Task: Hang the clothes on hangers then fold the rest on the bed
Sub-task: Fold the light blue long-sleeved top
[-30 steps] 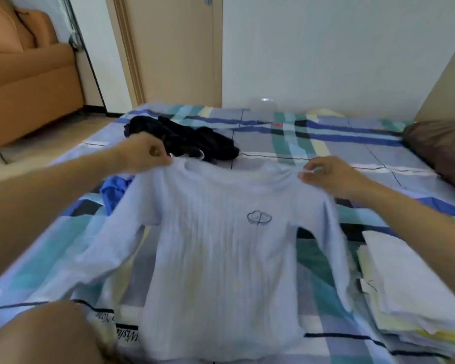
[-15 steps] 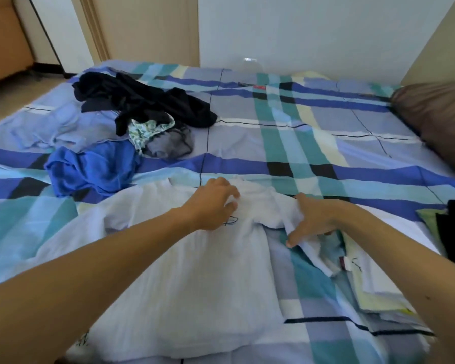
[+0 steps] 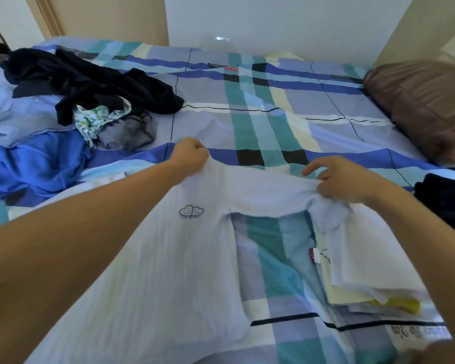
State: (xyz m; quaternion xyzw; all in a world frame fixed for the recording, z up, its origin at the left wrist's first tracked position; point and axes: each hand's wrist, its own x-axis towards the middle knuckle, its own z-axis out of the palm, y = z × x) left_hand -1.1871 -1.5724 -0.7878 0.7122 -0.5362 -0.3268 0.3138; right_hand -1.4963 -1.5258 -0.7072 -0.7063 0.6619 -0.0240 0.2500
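Both sit wider now: our left grip (image 3: 192, 155) pinches the pale sweater (image 3: 168, 258) at its shoulder, right grip (image 3: 346, 181) clutches the sleeve (image 3: 268, 197) taut for folding.

The plaid bed (image 3: 273, 127) carries a pale top (image 3: 168, 271), black heap (image 3: 95, 85), blue garment (image 3: 37, 164) — plus folded stack (image 3: 365, 271), brown pillow (image 3: 426, 106).

Two bare forearms, a left hand (image 3: 191, 156) and a right hand (image 3: 345, 181), uncovered to the frame's edge
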